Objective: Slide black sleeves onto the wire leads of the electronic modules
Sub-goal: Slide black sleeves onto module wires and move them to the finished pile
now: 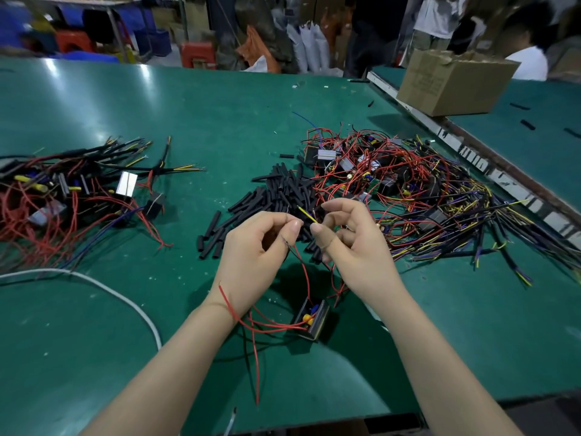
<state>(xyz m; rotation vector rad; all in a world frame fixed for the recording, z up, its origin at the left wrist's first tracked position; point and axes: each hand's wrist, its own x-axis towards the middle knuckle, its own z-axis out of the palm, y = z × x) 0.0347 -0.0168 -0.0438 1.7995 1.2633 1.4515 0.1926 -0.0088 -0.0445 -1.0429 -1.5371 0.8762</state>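
Both hands pinch thin, floppy yellow-and-black wire leads [307, 214] — left hand [254, 247], right hand [349, 237], fingers clamped near the tips — light, limp, best gripped close to the ends.

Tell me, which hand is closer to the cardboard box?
Right. The right hand is below and left of the box; the left hand is farther left still.

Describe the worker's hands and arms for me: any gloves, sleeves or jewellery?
Both are bare. The left hand and right hand wear no gloves, and no rings or watch show. The forearms are uncovered down to the frame's lower edge, so no sleeves appear. A red wire lies across the left wrist; it is a loose lead, not a bracelet.
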